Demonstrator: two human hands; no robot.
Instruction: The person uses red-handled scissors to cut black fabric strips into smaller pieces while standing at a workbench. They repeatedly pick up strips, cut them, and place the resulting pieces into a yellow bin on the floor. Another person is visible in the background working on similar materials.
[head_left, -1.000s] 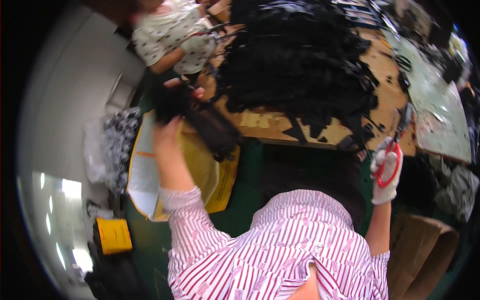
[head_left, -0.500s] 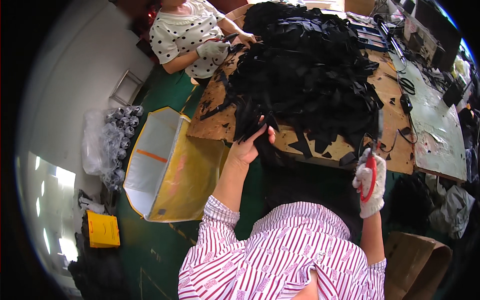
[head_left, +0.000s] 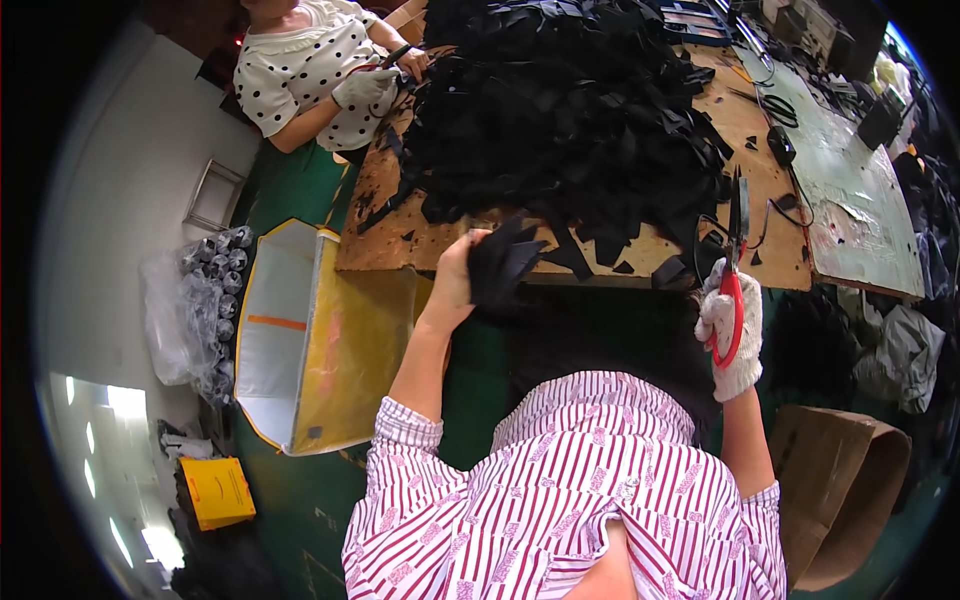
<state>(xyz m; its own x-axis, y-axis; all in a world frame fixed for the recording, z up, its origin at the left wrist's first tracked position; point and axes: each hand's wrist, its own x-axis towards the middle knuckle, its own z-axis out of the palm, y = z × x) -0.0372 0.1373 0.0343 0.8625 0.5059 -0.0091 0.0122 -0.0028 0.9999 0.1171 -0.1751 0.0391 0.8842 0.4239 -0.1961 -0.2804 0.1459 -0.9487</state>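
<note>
At the front edge of the wooden table (head_left: 362,242), my bare left hand (head_left: 455,272) grips a bunch of black fabric pieces (head_left: 500,260). My right hand (head_left: 733,335), in a white knit glove, holds red-handled scissors (head_left: 739,210) upright beside the table's right part, blades pointing away from me. A large heap of loose black fabric pieces (head_left: 560,120) covers much of the tabletop, with scraps lying along the near edge.
A co-worker (head_left: 310,70) in a dotted top works at the upper left. A yellow bin (head_left: 350,360) stands below the table's left end. Right: a pale worktable (head_left: 865,240), black scissors (head_left: 775,110), a cardboard box (head_left: 830,500). Plastic-wrapped rolls (head_left: 210,310) lie along the wall.
The black bunch in my left hand has come nearer me and lower since half a second ago. A second ago a long black mesh piece was there. The view has shifted.
</note>
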